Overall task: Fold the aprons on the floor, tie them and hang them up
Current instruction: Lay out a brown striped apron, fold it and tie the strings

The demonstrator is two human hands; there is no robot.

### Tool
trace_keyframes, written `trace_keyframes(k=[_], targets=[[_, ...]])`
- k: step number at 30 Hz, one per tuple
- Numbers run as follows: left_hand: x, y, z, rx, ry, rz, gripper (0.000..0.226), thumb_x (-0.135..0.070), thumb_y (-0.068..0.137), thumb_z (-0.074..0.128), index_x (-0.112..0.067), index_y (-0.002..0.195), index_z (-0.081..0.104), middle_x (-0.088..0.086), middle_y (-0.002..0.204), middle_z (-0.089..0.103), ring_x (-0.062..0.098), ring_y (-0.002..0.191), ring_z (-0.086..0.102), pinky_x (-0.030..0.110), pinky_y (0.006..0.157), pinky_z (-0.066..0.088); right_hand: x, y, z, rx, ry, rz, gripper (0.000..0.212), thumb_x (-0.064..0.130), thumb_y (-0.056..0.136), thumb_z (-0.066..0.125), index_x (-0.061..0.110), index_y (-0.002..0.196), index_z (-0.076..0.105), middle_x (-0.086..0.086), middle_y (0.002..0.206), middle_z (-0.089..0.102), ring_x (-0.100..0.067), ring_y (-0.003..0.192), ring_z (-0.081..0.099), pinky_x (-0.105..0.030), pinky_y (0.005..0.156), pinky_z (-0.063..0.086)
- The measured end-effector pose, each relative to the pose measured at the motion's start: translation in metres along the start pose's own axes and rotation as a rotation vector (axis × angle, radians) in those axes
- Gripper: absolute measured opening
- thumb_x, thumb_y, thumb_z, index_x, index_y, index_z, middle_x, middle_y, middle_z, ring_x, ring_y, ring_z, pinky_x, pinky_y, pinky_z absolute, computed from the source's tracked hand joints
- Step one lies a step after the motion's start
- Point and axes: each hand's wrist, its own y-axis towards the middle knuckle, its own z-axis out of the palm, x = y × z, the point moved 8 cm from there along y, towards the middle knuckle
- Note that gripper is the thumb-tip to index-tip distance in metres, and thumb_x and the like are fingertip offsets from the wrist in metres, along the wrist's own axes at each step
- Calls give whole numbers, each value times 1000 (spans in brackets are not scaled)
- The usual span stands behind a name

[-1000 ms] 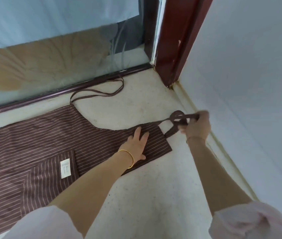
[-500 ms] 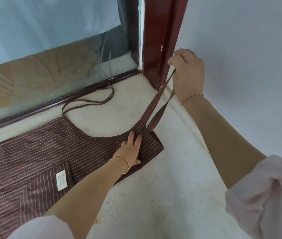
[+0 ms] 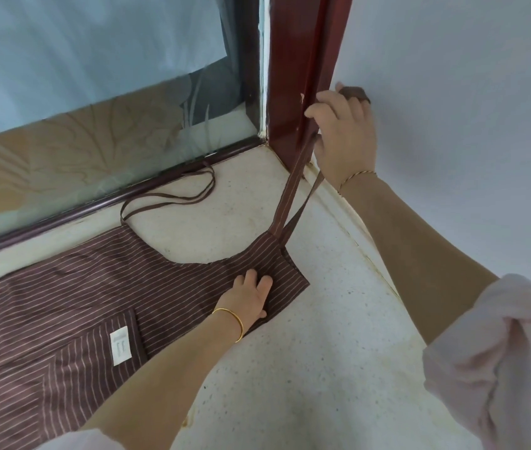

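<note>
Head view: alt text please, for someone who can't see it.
The right hand holds the strap of a brown striped apron up taut, while the left hand presses its top flat on the floor beside a red door frame.

One apron (image 3: 62, 287), two straps (image 3: 290, 193) (image 3: 173, 203), one label (image 3: 120, 345), left hand (image 3: 251, 300) and right hand (image 3: 342, 134), two bracelets (image 3: 230, 321) (image 3: 356, 175)

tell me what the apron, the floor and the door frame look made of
Apron: thin woven cloth, matte, brown with pale stripes; it creases softly. Floor: probably terrazzo or speckled stone, pale with dark flecks. Door frame: glossy dark red finish, likely lacquered wood; pale chips show on its edge.
</note>
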Motion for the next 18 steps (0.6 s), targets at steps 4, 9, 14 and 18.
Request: trace_keyframes(k=[4, 9, 14, 18], targets=[[-4, -1, -1, 51, -6, 47, 49, -23, 94, 52, -14, 135, 26, 12, 129, 37, 28, 114, 45, 37, 93, 49, 0, -23, 46, 574, 150, 103, 57, -6, 84, 47, 16, 137, 43, -6, 150, 30, -32, 123, 45, -41, 101, 39], [20, 10, -50, -299, -203, -66, 32, -22, 95, 50, -12, 125, 42, 6, 123, 45, 16, 101, 52, 28, 88, 50, -6, -101, 75, 740, 176, 376, 35, 1, 92, 42, 16, 123, 51, -7, 129, 46, -30, 100, 59, -39, 78, 55], [28, 41, -59, -305, -110, -156, 49, -31, 96, 47, -11, 139, 34, 10, 136, 41, 24, 124, 39, 33, 102, 40, -24, -199, 114, 961, 294, 834, 11, 6, 93, 47, 10, 99, 57, -8, 95, 66, -24, 79, 67, -36, 69, 58], [26, 60, -64, -308, -182, -229, 39, -31, 96, 48, -14, 131, 47, 8, 127, 51, 24, 117, 43, 34, 95, 43, -26, -234, 133, 986, 451, 1086, 16, 4, 88, 48, 5, 78, 60, -16, 89, 69, -31, 82, 67, -37, 76, 57]])
